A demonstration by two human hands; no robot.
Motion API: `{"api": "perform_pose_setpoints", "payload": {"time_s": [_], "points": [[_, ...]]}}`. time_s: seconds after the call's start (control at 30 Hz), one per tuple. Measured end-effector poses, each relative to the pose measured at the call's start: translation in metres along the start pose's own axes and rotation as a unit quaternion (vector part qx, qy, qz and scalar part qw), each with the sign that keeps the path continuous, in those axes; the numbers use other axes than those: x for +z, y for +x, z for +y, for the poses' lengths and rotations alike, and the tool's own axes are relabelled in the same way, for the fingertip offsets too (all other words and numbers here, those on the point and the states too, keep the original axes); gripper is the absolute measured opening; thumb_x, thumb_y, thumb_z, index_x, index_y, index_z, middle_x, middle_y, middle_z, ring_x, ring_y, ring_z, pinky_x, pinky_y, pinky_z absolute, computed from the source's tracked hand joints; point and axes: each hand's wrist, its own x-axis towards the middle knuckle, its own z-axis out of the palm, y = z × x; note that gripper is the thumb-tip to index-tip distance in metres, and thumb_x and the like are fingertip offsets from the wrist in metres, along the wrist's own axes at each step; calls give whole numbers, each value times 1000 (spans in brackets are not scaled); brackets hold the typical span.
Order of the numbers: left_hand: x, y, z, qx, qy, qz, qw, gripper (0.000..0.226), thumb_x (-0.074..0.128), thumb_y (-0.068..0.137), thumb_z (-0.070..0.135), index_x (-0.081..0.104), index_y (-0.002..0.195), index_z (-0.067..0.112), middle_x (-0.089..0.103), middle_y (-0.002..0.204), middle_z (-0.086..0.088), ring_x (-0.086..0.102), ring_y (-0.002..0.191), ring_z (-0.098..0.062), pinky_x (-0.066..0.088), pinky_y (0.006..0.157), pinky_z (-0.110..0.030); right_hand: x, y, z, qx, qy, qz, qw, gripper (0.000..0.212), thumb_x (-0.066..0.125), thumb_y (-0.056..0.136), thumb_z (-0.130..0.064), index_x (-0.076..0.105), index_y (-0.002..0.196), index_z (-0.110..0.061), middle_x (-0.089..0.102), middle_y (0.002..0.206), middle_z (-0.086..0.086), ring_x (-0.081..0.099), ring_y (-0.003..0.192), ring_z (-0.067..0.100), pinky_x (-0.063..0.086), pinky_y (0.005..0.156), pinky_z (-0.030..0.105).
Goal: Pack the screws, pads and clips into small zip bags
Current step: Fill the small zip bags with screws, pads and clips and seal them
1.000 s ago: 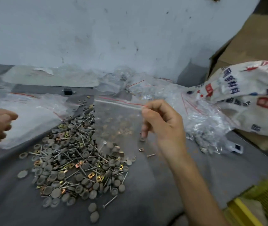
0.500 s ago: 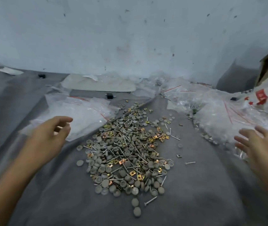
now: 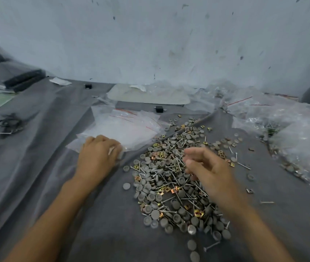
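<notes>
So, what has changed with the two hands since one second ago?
The right hand let go of the zip bag it held up and moved over the pile of screws, pads and clips. The left hand reached onto the empty zip bags. The pile stayed.

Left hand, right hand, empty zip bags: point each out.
left hand (image 3: 96,157): head view, back of hand.
right hand (image 3: 209,171): head view, back of hand.
empty zip bags (image 3: 124,127): head view, top bag's middle.

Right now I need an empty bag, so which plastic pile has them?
The flat stack touched by the left hand, left of the hardware heap; bags in the right pile already hold parts.
</notes>
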Motion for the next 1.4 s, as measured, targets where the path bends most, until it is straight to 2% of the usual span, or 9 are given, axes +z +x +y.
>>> {"api": "perform_pose_setpoints", "payload": {"time_s": [0.3,0.47,0.57,0.7,0.83,1.0,1.2,1.3,1.4], "points": [[-43,-13,30,-59,-283,87,953,12,65,97,23,70,89,30,72,100,18,62,100,-2,43,89,-22,-1,-9,11,11,21,-9,1000,21,64,97,-29,69,105,-48,72,105,-14,70,94,10,61,77,32],[-74,-20,59,-42,-606,-53,792,18,48,92,15,60,82,23,76,105,-10,71,96,-24,50,82,-34,3,-9,9,-4,33,13,999,20,65,97,-31,69,105,-48,71,106,-18,68,92,4,58,74,24],[-78,-27,65,-79,-714,-138,681,7,49,85,15,55,82,18,75,98,-17,72,85,-27,58,73,-29,12,-8,5,32,107,11,994,32,67,85,-60,63,116,-54,65,121,-28,66,106,0,55,87,27],[-74,-34,66,-114,-753,-180,623,15,42,82,19,56,76,17,74,92,-18,71,80,-28,60,72,-32,31,-6,0,137,275,-103,946,66,63,82,-64,53,140,-35,65,135,-9,64,121,13,50,102,39],[-66,-31,61,-162,-661,-155,716,25,37,95,13,54,77,19,66,73,-10,58,55,-20,49,49,-22,34,-9,-6,164,419,-119,885,35,59,95,-31,66,122,-10,73,107,16,71,87,23,58,76,35],[-57,-30,56,-170,-517,-75,836,25,43,94,6,57,77,18,61,67,-7,46,46,-17,35,40,-22,30,-14,-7,173,457,-112,865,22,63,88,-26,74,103,-13,72,99,17,69,77,24,59,66,35],[-50,-35,51,-128,-394,-26,910,23,52,97,16,59,76,26,65,66,3,46,45,-7,36,42,-23,34,-17,-8,147,337,-77,927,23,69,90,-3,61,111,-7,76,91,15,69,69,21,58,60,30],[-47,-37,47,-81,-294,3,952,19,57,98,25,60,81,34,66,67,9,52,50,-3,42,50,-19,34,-17,-6,80,241,-22,967,19,66,92,2,56,92,-14,72,78,10,66,66,23,56,60,29],[-44,-38,45,-72,-228,-13,971,16,57,99,29,61,84,35,66,68,16,59,59,-4,47,63,-32,35,-18,-5,38,184,-34,982,24,61,96,0,70,87,-20,70,77,10,64,67,18,56,63,26]]}}
